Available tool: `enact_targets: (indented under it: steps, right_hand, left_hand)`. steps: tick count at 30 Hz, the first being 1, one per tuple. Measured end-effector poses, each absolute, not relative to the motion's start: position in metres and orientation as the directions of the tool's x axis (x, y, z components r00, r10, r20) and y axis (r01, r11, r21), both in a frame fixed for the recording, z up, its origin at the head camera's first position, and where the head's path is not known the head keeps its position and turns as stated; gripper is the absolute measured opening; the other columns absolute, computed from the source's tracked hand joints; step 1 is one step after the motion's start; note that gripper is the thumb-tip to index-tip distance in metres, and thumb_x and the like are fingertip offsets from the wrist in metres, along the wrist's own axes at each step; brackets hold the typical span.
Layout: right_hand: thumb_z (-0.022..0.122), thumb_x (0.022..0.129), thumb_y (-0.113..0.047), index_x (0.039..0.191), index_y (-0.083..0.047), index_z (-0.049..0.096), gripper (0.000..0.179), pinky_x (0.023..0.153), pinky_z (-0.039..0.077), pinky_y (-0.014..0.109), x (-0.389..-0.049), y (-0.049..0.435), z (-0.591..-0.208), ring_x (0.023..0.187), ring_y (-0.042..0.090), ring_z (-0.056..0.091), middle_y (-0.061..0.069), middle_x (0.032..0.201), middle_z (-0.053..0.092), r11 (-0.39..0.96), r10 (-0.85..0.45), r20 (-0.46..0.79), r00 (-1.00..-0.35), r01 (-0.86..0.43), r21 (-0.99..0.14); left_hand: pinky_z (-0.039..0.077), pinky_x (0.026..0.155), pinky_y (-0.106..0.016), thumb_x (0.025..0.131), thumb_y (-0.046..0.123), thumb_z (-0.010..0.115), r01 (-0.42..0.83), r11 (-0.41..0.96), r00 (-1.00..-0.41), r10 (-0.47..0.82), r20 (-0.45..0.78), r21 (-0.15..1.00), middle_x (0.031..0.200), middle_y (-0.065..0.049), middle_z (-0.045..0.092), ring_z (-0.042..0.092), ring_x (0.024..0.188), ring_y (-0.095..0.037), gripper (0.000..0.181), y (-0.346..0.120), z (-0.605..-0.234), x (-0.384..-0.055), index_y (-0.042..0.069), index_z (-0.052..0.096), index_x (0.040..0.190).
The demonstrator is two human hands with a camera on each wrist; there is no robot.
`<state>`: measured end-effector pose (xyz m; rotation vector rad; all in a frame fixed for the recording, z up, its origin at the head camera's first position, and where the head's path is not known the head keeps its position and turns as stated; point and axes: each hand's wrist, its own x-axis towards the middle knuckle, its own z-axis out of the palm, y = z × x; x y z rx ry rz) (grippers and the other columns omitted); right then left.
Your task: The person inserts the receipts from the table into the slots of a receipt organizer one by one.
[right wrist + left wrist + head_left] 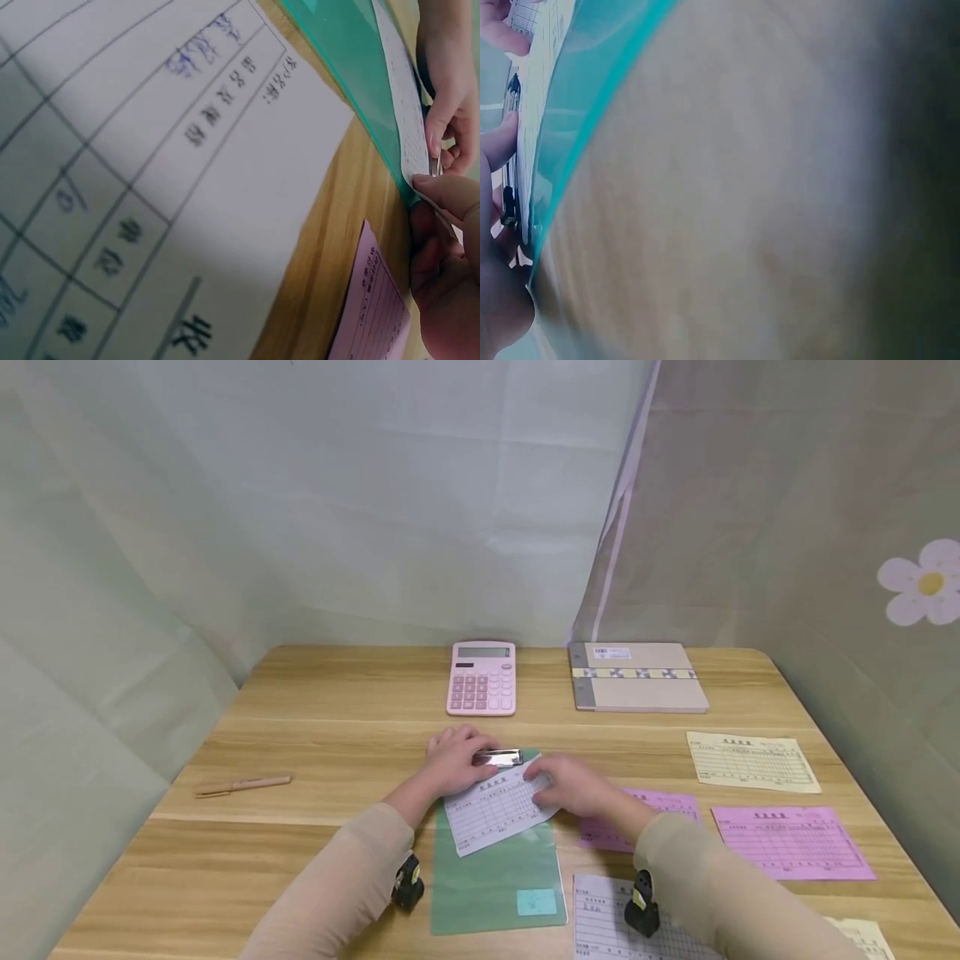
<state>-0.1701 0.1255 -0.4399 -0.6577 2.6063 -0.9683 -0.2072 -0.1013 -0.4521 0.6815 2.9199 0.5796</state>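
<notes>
A green clipboard folder (480,893) lies on the table with a metal clip (504,757) at its top edge. My left hand (456,762) is at that clip, the thumb on its front and the fingers behind it. Over the folder's upper part lies a white printed receipt slip (491,814), tilted, its upper edge close to the clip. My right hand (572,785) pinches the slip's right side between thumb and fingers, as the right wrist view also shows. Whether the slip's edge is under the clip is hidden.
Pink slips (791,842), a yellow slip (753,762) and a filled-in white slip (600,918) lie to the right. A pink calculator (482,678) and a banded notebook (637,693) stand at the back. A tan pen (243,785) lies left.
</notes>
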Motion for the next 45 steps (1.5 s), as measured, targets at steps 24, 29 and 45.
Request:
enact_targets:
  steps: [24, 29, 45]
  right_hand:
    - [0.074, 0.079, -0.02, 0.11, -0.013, 0.064, 0.033, 0.095, 0.039, 0.048, -0.16, 0.12, -0.436, 0.11, 0.032, 0.054, 0.015, 0.119, 0.057, 0.754, -0.453, -0.096, -0.886, -0.324, -0.571]
    - [0.073, 0.08, -0.023, 0.113, -0.014, 0.063, 0.035, 0.094, 0.041, 0.047, -0.159, 0.119, -0.436, 0.11, 0.032, 0.054, 0.016, 0.12, 0.056, 0.773, -0.446, -0.088, -0.891, -0.333, -0.54]
    - [0.071, 0.083, -0.026, 0.115, -0.01, 0.061, 0.037, 0.086, 0.046, 0.047, -0.157, 0.112, -0.437, 0.099, 0.033, 0.059, 0.017, 0.109, 0.06, 0.799, -0.396, -0.041, -0.917, -0.323, -0.507]
  left_hand:
    - [0.03, 0.087, -0.038, 0.087, 0.041, 0.062, 0.511, 0.806, -0.844, 0.536, -0.003, 0.299, 0.114, 0.005, 0.056, 0.046, 0.099, -0.016, 0.038, -0.1, -0.444, -0.209, 0.021, 0.06, 0.119]
    - [0.029, 0.088, -0.04, 0.089, 0.039, 0.06, 0.521, 0.793, -0.835, 0.55, -0.002, 0.315, 0.11, 0.005, 0.058, 0.048, 0.101, -0.016, 0.034, -0.101, -0.441, -0.211, 0.019, 0.062, 0.116]
    - [0.028, 0.083, -0.039, 0.09, 0.036, 0.061, 0.522, 0.788, -0.828, 0.56, -0.026, 0.327, 0.104, 0.006, 0.059, 0.052, 0.098, -0.016, 0.026, -0.101, -0.438, -0.219, 0.019, 0.066, 0.109]
